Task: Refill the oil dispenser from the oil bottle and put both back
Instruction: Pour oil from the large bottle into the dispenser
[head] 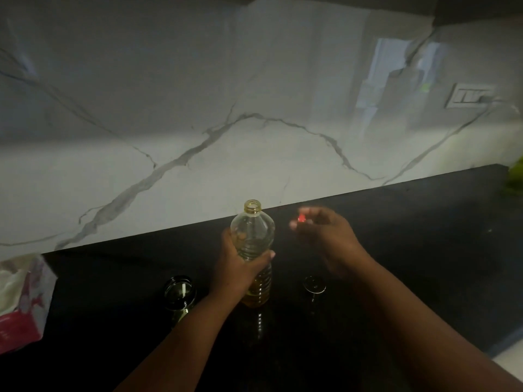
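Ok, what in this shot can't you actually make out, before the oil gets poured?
Head view, the only one:
- Red cap in the right hand: motion blur smears it, so the grip is unclear.
- Dark round item left of the oil bottle: dim light; what it is cannot be told.
- Glass piece under the right wrist: dark and partly covered.
- Red and white packet: cut off by the left edge.
- Green object: cut off by the right edge.

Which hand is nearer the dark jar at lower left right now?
Left. The left hand grips the oil bottle just right of the jar. The right hand, pinching the red cap, is farther right, beyond the bottle.
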### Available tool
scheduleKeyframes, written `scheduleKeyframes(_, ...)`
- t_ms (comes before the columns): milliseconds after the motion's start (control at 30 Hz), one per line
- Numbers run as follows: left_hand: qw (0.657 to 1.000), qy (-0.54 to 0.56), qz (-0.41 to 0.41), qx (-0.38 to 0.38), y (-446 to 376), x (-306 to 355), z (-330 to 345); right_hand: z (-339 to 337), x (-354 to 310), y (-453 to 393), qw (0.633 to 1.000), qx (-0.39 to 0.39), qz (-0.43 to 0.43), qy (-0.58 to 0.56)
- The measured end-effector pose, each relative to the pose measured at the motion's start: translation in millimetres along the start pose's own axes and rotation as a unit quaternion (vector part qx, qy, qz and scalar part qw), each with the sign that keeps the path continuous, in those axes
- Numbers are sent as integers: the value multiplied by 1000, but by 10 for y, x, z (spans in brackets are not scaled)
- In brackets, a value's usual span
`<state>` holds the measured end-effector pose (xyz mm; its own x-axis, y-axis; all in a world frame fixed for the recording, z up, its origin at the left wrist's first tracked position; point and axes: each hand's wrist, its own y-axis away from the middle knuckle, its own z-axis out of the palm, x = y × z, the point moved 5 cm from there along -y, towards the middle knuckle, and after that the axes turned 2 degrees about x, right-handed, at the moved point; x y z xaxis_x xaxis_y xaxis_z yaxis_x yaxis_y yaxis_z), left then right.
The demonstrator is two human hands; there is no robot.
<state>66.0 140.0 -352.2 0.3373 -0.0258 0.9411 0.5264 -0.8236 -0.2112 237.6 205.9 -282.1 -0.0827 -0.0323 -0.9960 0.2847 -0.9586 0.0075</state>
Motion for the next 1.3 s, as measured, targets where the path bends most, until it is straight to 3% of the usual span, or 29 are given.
scheduleKeyframes(100, 1000, 5, 5, -2, 27, 13, -29, -359, 452, 205, 994, 70, 80, -30)
scheduleKeyframes(233, 1000, 13, 2, -21, 41, 8, -42, -696, 1012, 542, 973, 118, 133, 146)
scheduleKeyframes(333, 999, 12, -5, -46, 37, 16, -39, -740, 1320, 660, 946, 88, 124, 288)
scheduleKeyframes(400, 998, 2, -10, -61, 24, 11, -46, -712, 1448, 663, 921, 49, 109, 371)
scheduleKeyframes(600, 992, -68, -3, -110, -58, -7, -122, -671, 1580, 544, 879, 8, 51, 475)
scheduleKeyframes(767, 987, -151, 9, -57, 34, -58, -407, -624, 1361, 518, 816, 74, -123, 560)
scheduleKeyframes(867, 976, -214, 31, -22, 150, -119, -626, -474, 1161, 526, 839, 91, -237, 481)
scheduleKeyframes(967, 966, -256, 34, 20, 258, -142, -829, -240, 978, 420, 869, 36, -293, 397)
scheduleKeyframes(1133, 958, -276, -9, 73, 414, -281, -1014, 50, 846, 165, 901, -33, -291, 320)
scheduleKeyframes(1300, 960, -232, -87, 128, 606, -539, -1091, 308, 941, -37, 946, -142, -183, 227)
